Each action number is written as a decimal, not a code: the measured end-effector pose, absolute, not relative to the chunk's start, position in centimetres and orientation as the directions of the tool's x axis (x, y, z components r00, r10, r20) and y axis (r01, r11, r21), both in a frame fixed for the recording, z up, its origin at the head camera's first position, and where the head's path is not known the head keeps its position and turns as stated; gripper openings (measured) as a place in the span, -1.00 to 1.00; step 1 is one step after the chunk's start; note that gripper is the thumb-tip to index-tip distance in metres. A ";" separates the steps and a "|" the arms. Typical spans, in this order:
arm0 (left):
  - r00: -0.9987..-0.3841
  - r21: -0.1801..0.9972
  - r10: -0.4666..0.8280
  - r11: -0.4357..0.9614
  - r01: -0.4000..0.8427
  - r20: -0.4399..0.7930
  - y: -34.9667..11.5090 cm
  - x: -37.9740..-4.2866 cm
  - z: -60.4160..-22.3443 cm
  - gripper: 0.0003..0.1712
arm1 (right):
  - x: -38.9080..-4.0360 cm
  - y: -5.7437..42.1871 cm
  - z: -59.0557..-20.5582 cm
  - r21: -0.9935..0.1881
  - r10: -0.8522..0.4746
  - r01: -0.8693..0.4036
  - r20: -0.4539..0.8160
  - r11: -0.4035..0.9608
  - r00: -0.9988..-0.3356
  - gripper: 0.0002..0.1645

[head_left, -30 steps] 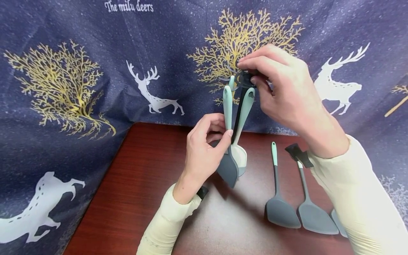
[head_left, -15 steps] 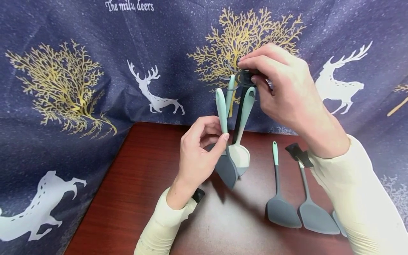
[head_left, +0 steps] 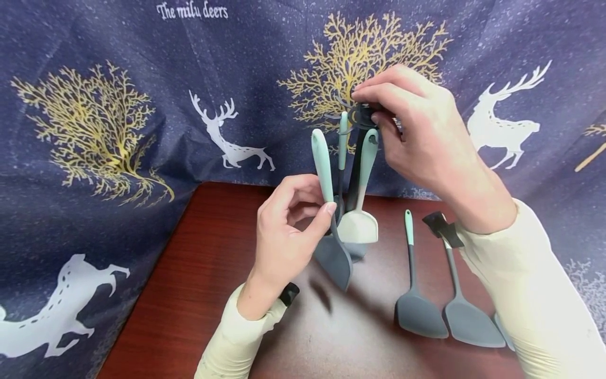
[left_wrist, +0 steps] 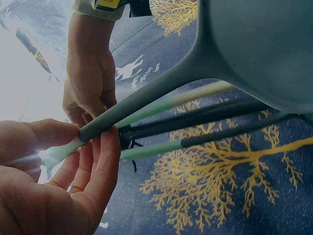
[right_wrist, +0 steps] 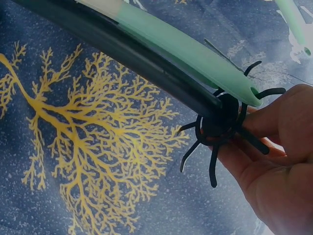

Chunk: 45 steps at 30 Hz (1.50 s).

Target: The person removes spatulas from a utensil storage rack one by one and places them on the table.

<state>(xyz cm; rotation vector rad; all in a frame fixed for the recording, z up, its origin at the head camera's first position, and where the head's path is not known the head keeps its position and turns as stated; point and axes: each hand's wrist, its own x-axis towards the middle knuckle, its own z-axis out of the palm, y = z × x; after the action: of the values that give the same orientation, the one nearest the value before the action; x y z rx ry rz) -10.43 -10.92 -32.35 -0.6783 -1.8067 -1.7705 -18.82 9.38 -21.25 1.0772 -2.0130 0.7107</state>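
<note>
My left hand [head_left: 286,231] pinches a spatula [head_left: 323,158] with a mint handle and grey head between thumb and fingers. It is held upright, its handle top apart from the black utensil stand [head_left: 355,173]. With thumb and fingertips my right hand [head_left: 426,116] grips the stand's top, where several curved hooks [right_wrist: 213,166] spread out. A mint-handled utensil with a white head [head_left: 358,226] hangs on the stand's near side. Behind it hangs another mint-handled utensil [head_left: 343,139] with a dark shaft; its head is mostly hidden. The stand's base is hidden too.
Two grey-headed spatulas, a left one [head_left: 420,316] and a right one [head_left: 473,322], lie on the brown table [head_left: 189,295] at the right. Part of another grey head shows beside my right sleeve. A blue patterned cloth [head_left: 265,63] hangs behind.
My left hand has moved left and slightly down with the spatula, away from the stand. The white-headed utensil has turned to face the camera more. My right hand stays at the stand's top.
</note>
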 end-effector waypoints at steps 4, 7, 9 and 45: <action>-0.738 0.738 -0.014 0.039 0.674 0.675 -11.7 -10.5 -32.3 -0.64 | -18.9 9.5 -21.2 -0.114 -0.464 -0.861 0.803 0.496 -0.374 -0.57; -0.741 0.741 -0.024 0.061 0.668 0.671 -12.4 -10.6 -32.4 -0.64 | -19.0 9.5 -21.3 -0.101 -0.476 -0.861 0.798 0.499 -0.370 -0.58; -0.745 0.745 -0.032 0.080 0.663 0.666 -12.9 -10.7 -32.4 -0.64 | -19.0 9.5 -21.3 -0.103 -0.476 -0.862 0.798 0.497 -0.370 -0.58; -0.812 0.780 -0.037 0.306 0.545 0.582 -17.9 -12.3 -35.0 -0.63 | -19.2 9.9 -21.3 -0.027 -0.531 -0.868 0.782 0.495 -0.327 -0.62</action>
<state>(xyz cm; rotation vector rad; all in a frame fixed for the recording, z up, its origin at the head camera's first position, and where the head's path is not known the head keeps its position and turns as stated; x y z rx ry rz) -12.26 -17.87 -35.02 -0.4498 -2.0772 -1.5325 -19.22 9.93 -21.31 1.1482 -2.0064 0.5870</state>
